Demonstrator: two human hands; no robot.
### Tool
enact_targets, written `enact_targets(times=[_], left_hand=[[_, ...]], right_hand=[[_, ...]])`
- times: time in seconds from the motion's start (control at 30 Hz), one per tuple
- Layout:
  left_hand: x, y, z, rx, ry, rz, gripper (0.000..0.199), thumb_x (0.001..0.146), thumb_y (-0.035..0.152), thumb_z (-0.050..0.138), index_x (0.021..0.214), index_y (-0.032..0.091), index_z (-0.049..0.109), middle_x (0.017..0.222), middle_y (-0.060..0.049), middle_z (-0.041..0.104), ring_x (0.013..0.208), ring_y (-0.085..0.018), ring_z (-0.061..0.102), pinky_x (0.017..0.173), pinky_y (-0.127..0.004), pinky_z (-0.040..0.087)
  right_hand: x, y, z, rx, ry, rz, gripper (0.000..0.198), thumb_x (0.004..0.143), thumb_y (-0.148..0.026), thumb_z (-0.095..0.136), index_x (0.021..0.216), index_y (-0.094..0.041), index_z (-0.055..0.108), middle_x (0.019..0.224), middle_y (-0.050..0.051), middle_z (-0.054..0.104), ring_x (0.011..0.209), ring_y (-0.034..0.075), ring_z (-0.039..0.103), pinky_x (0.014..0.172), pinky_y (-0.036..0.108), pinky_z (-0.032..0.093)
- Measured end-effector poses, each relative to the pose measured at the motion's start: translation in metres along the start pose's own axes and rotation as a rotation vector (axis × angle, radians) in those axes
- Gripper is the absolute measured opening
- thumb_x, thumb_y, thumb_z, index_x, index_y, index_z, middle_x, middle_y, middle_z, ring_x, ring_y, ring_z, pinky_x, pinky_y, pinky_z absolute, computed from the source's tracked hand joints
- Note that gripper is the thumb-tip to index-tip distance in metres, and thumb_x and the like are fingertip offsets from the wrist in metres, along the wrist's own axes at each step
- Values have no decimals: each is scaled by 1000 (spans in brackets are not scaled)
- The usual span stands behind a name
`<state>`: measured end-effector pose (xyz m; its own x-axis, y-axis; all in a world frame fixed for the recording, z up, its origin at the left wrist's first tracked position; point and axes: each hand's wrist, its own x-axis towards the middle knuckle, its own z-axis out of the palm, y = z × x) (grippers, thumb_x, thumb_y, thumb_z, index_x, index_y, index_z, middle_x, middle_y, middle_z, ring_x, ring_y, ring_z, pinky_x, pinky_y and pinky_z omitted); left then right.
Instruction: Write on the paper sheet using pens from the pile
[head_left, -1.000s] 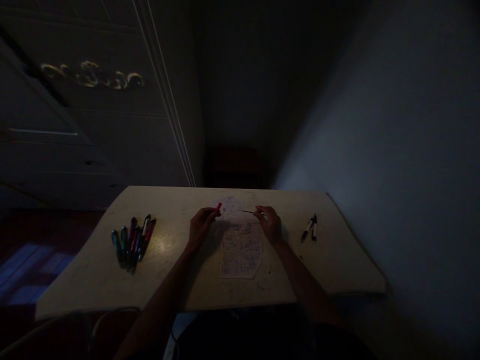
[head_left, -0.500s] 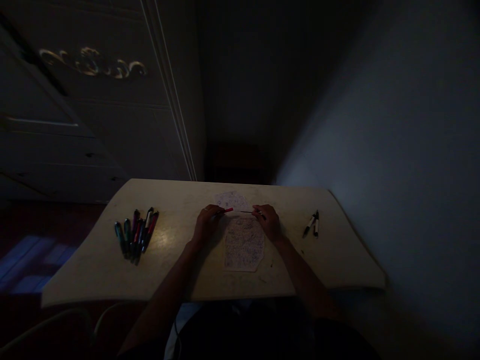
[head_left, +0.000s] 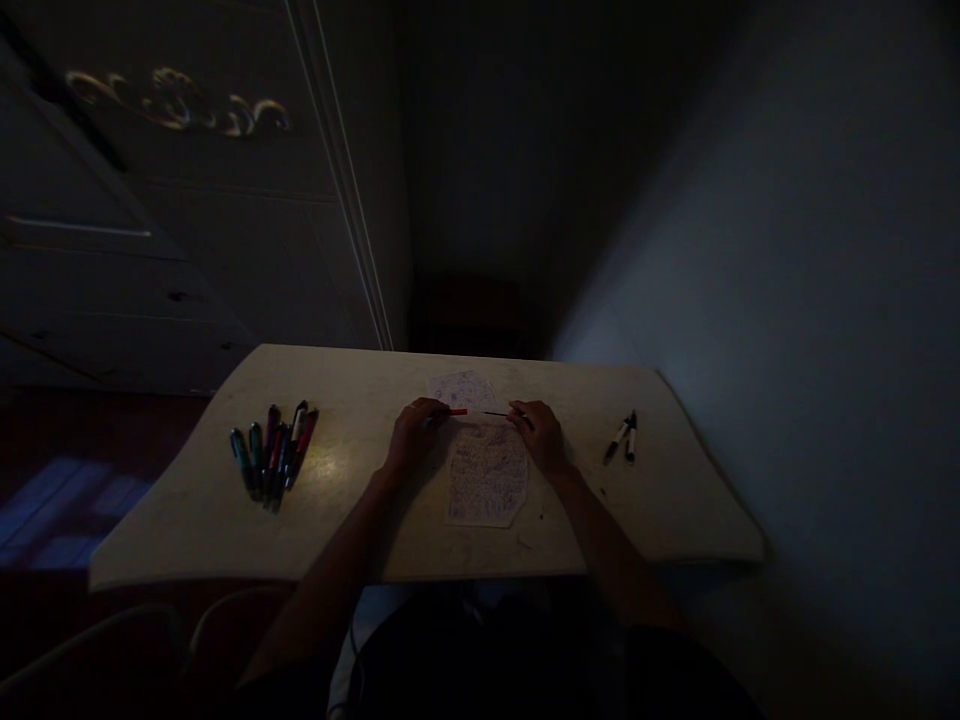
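In the middle of the table, my left hand point(head_left: 415, 432) pinches a short red pen piece point(head_left: 457, 411), whose end points right. Opposite it, my right hand point(head_left: 538, 432) is closed on a thin dark rod point(head_left: 495, 413) that looks like a pen refill and points left. A small gap separates the two tips. Below them lies a sheet of paper point(head_left: 487, 475) covered in handwriting. A second written sheet point(head_left: 459, 386) lies just beyond the hands. Dim light hides the finer details of both held pieces.
Several pens point(head_left: 274, 455) lie bunched on the left of the pale table point(head_left: 352, 540). Two black-and-white pens point(head_left: 622, 437) rest on the right. Small dark bits lie near my right forearm. A cabinet point(head_left: 300, 250) stands behind left, a wall point(head_left: 810, 300) along the right.
The view has tilted slightly, so the table sits a little higher in the picture. Both hands keep their holds; the red piece and the thin rod now look more level with each other.
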<state>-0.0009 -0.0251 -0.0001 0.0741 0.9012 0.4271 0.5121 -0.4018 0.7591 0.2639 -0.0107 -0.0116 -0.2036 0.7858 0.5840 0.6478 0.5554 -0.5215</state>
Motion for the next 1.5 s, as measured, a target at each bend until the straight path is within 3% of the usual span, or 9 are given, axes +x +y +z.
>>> enact_targets(times=[0.4, 0.67, 1.0, 1.3, 1.5], left_hand=[[-2, 7, 0, -16, -76, 35, 13, 85, 21, 59, 91, 19, 70, 90, -6, 71, 86, -20, 67, 80, -32, 53], [-6, 12, -1, -3, -81, 136, 12, 87, 21, 59, 90, 21, 71, 88, -6, 72, 85, -19, 67, 79, -33, 53], [-17, 6, 5, 41, -107, 219, 13, 89, 21, 60, 92, 20, 72, 90, -7, 72, 85, -19, 66, 79, -32, 53], [-20, 19, 1, -23, -158, 94, 14, 89, 25, 59, 91, 21, 72, 92, -7, 72, 87, -20, 67, 83, -33, 53], [-20, 23, -3, -122, -166, -23, 16, 84, 30, 63, 93, 20, 71, 92, -7, 74, 87, -21, 68, 83, -33, 55]], right_hand=[[-4, -5, 0, 8, -30, -34, 22, 95, -33, 57, 110, -23, 70, 90, 7, 72, 87, 23, 64, 82, 38, 50], [-7, -10, 1, -42, -88, -117, 21, 95, -32, 57, 109, -22, 70, 94, 9, 73, 88, 24, 65, 85, 40, 50], [-12, -23, 5, 53, -149, -170, 26, 96, -33, 56, 114, -20, 69, 94, 10, 73, 86, 23, 65, 81, 38, 52], [-13, -27, -1, 94, -173, -15, 27, 93, -36, 61, 117, -25, 68, 92, 7, 74, 88, 22, 68, 84, 37, 55], [-13, -24, -1, 149, -159, 2, 29, 90, -37, 65, 116, -25, 68, 94, 6, 73, 87, 21, 69, 83, 35, 55]])
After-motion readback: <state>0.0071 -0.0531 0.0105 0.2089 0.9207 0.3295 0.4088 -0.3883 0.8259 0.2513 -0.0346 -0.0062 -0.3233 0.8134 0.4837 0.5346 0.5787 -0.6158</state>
